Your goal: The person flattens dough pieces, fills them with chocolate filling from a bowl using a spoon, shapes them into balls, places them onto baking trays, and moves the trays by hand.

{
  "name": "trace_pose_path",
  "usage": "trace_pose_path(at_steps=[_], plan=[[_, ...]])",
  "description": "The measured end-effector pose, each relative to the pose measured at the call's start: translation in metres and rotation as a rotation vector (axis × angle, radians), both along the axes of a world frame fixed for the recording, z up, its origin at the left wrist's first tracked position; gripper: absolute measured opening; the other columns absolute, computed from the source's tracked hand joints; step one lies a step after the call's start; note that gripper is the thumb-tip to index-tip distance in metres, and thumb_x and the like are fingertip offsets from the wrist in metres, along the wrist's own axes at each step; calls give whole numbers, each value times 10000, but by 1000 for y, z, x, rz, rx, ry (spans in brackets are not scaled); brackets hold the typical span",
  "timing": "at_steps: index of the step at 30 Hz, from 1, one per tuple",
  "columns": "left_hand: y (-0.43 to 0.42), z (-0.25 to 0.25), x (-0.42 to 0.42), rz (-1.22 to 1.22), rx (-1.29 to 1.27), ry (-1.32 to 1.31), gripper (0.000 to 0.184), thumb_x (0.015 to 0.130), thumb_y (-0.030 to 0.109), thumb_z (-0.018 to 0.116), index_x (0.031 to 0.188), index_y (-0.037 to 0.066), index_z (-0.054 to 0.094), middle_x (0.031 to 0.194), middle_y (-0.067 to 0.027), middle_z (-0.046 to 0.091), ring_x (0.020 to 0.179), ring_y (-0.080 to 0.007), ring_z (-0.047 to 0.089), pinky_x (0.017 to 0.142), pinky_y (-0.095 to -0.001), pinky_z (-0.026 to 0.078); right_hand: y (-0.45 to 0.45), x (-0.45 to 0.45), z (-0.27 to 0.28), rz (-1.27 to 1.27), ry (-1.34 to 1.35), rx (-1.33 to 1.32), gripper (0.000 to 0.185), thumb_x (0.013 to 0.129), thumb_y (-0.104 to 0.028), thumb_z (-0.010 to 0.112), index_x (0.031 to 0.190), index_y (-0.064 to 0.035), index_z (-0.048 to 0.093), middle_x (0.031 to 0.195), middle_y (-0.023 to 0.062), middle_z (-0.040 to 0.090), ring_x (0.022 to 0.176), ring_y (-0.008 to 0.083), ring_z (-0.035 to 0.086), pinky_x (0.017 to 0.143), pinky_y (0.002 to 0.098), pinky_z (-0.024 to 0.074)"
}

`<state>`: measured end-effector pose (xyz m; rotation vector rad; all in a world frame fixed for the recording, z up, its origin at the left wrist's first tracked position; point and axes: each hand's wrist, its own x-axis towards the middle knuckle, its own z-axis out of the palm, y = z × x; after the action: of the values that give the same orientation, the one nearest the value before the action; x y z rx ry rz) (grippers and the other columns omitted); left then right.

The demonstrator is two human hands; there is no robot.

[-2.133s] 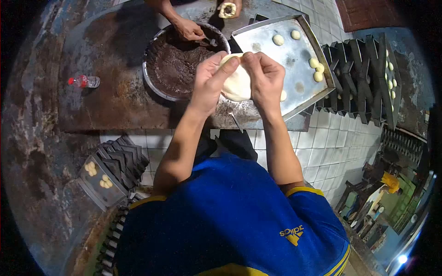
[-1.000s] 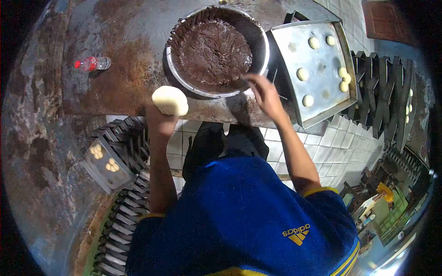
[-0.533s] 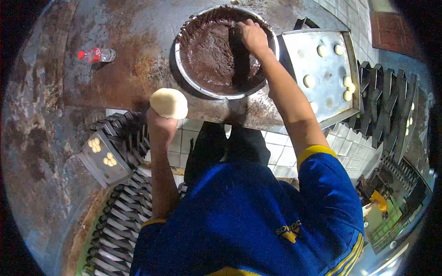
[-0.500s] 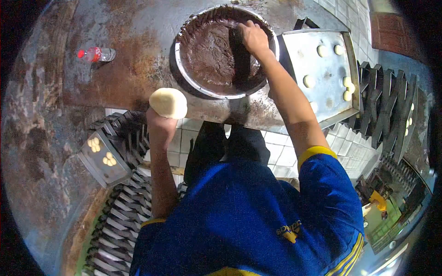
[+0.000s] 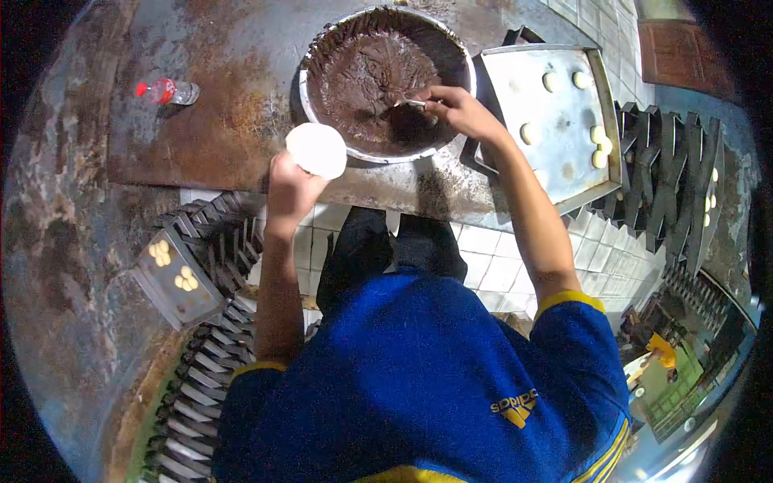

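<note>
one dough piece [image 5: 316, 151] in left hand [image 5: 291, 191], utensil [image 5: 412, 103] in right hand [image 5: 460, 111]

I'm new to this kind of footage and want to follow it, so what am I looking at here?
There is no machine: a person works with two bare hands. Every picture comes from one camera worn on the head, looking forward and down, so the blue shirt fills the lower part.

The left hand holds up a pale round of dough. The right hand grips a small utensil, perhaps a spoon, over the dark paste in a large bowl.

On the worn table, a bottle with a red cap lies to the left; to the right, a metal tray holds small pale balls.
</note>
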<state>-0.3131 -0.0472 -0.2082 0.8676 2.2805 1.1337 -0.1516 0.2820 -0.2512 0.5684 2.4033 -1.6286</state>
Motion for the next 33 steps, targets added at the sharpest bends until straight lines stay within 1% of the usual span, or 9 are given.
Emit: trace_pose_path(at_steps=[1,5,6,10,17,21,25,28,33], plan=[[0,-6,2,-9,5,61,428,758,119,868,1141,-6,722,1082,-191,768,1010,-335,755,899,-409,583,-12,6,24,-23,22,-148,295,1003,-133,625,1256,0,699,1096,176,727,1042,276,699,947,366,524],[35,34,7,-118,30,10,435,749,145,883,1133,15,726,1078,-185,764,994,-333,756,892,-404,583,-63,25,114,24,344,162,283,1009,-36,608,1269,-32,719,1102,126,678,1061,209,663,941,352,519],[41,38,10,-143,75,-19,442,744,146,886,1134,19,724,1067,-180,764,986,-325,759,889,-397,586,-76,29,131,20,342,215,382,919,38,635,1274,-73,727,1096,114,661,1060,264,657,936,375,522],[61,81,25,-214,219,-43,382,755,149,872,1087,18,736,1022,-170,769,941,-323,768,839,-395,590,-109,39,148,21,465,635,653,725,43,659,1336,-183,700,1121,92,620,1041,324,611,929,447,529],[62,78,23,-306,275,7,334,779,197,849,1037,6,756,972,-159,778,912,-301,774,813,-374,582,-144,78,143,-178,481,646,690,735,66,664,1376,-188,688,1108,95,621,1014,315,620,893,437,523],[66,53,32,-264,302,-69,305,811,165,825,1052,-7,752,985,-163,784,912,-256,772,824,-356,576,-163,111,103,-385,491,522,503,854,37,653,1327,-127,697,1097,130,647,1020,339,639,910,440,526],[69,43,41,-247,275,-135,251,863,107,790,1068,-31,743,987,-159,788,908,-215,761,835,-350,574,-179,186,-35,-906,69,189,242,975,-65,615,1201,-12,681,1128,209,661,1080,439,625,947,489,510],[72,36,45,-442,210,-164,295,846,115,810,1081,-40,725,1004,-170,783,927,-205,755,842,-354,570,-172,260,-142,-657,-132,534,328,970,-203,710,1234,-10,679,1194,232,648,1072,410,651,917,472,529],[86,61,59,-647,139,-185,340,835,159,822,1099,-27,714,1006,-162,781,932,-220,754,859,-371,569,-130,170,37,-469,114,310,649,822,-339,861,1359,-48,641,1252,221,615,1218,397,606,1063,469,484]])
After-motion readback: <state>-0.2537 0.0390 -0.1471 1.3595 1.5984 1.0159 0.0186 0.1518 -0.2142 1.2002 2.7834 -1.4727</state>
